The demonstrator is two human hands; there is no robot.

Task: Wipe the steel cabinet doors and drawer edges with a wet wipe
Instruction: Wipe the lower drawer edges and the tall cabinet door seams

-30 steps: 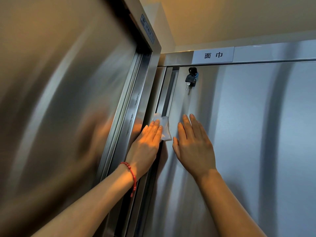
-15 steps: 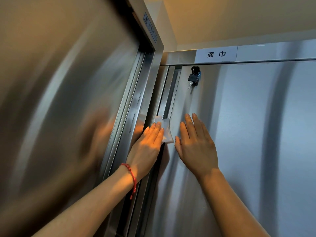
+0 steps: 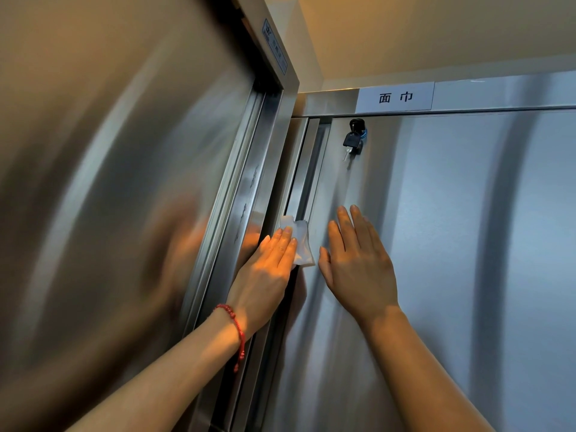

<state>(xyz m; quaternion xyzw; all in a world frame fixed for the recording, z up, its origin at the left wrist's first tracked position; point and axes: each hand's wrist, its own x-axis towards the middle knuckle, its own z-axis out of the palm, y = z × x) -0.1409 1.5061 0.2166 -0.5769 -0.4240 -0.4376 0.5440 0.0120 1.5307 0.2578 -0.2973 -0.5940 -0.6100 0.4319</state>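
Note:
A brushed steel cabinet door [image 3: 452, 244] fills the right of the view, with a recessed vertical handle channel [image 3: 307, 169] along its left edge. My left hand [image 3: 268, 269], with a red bead bracelet at the wrist, presses a white wet wipe [image 3: 300, 241] with straight fingers against the lower part of that channel. My right hand [image 3: 358, 263] lies flat with straight fingers on the door face just right of the wipe. Part of the wipe is hidden under my left fingers.
A second steel door [image 3: 109, 213] stands at an angle on the left, its frame edge [image 3: 249, 198] close beside my left hand. A black key [image 3: 352, 141] hangs in the lock near the door's top left. A white label [image 3: 395, 96] sits on the top rail.
Both hands and the wipe have slid slightly down and to the right in the view along the door's left edge. Their flat postures are unchanged.

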